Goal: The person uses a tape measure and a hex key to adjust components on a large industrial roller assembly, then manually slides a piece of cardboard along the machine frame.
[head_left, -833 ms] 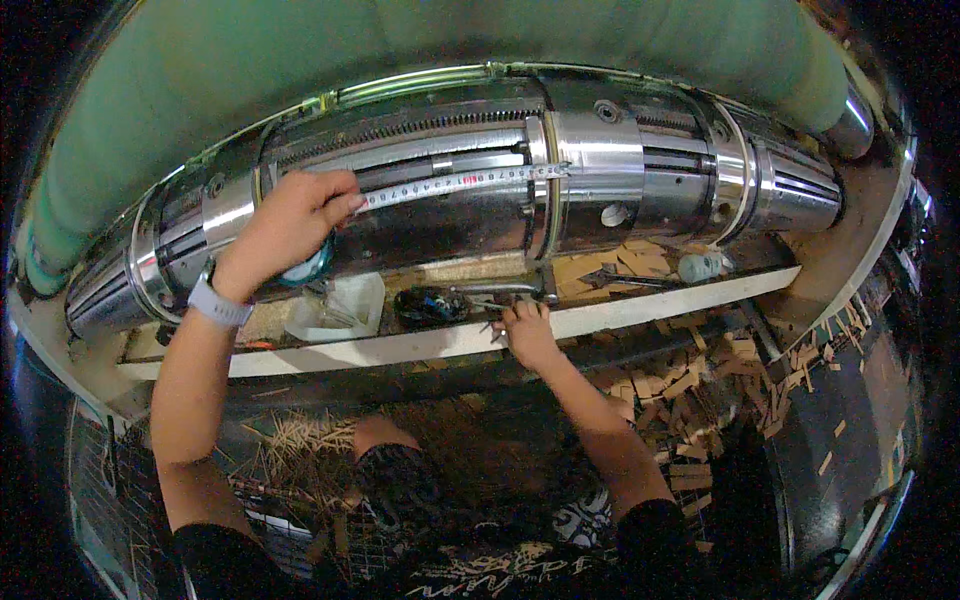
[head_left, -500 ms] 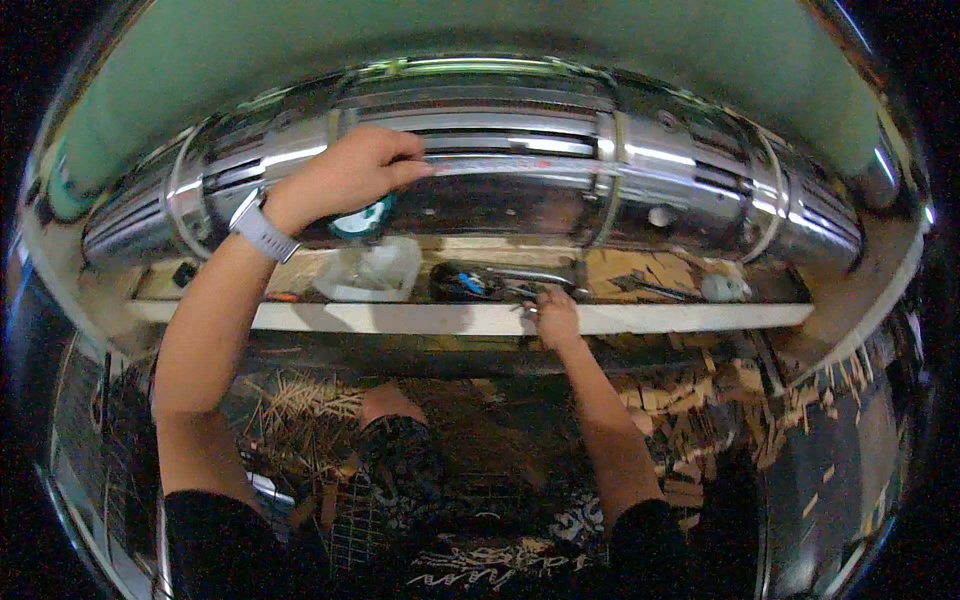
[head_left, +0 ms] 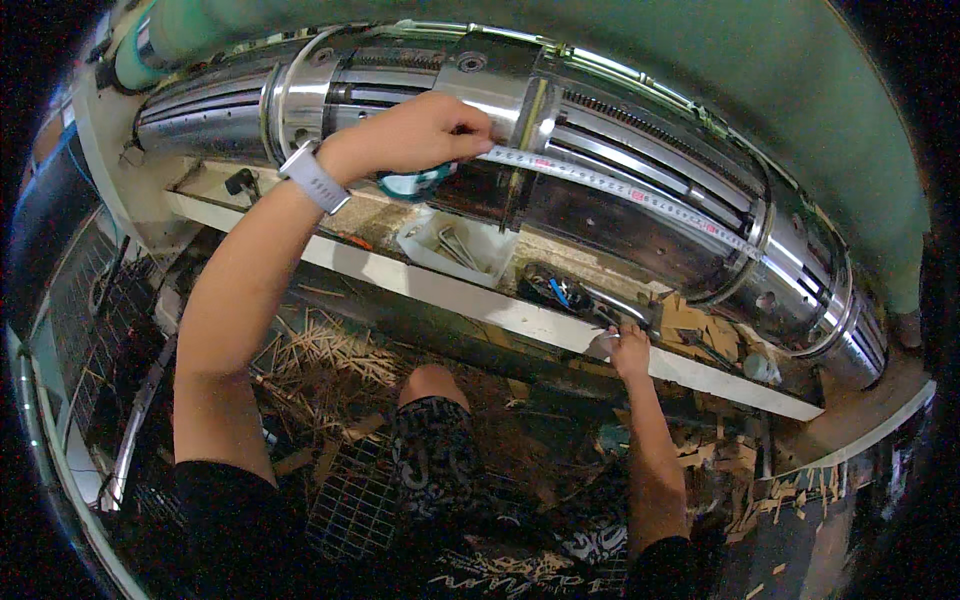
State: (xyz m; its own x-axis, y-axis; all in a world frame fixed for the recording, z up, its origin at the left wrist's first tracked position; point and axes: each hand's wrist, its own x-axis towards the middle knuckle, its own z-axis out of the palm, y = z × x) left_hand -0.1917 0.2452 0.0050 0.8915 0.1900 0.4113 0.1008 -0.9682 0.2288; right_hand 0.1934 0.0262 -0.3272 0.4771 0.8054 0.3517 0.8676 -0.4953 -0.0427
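Note:
My left hand (head_left: 425, 135), wearing a watch with a pale band (head_left: 316, 178), is closed in a pinch on the end of a white tape measure blade (head_left: 620, 193). The blade stretches to the right along a shiny metal cylinder (head_left: 600, 225) with grooves and ring collars. Under that hand sits a round teal-and-white thing (head_left: 418, 182); whether it joins the blade I cannot tell. My right hand (head_left: 629, 352) is lower right at the tray's front rail, fingers curled round a small pale metallic piece, mostly hidden. A metal wrench-like tool (head_left: 612, 303) lies just beyond it.
A narrow tray with a white front rail (head_left: 480, 308) runs below the cylinder. In it stand a clear plastic box (head_left: 460, 245) with hex keys, a dark container with a blue item (head_left: 555, 290), and cardboard pieces (head_left: 700, 325). Wood and cardboard scraps (head_left: 325, 350) litter the floor.
My view has tilted and shifted, so the cylinder and tray now slope down to the right. The tape blade shows more clearly. Both hands stay at the same spots, left on the blade, right by the rail.

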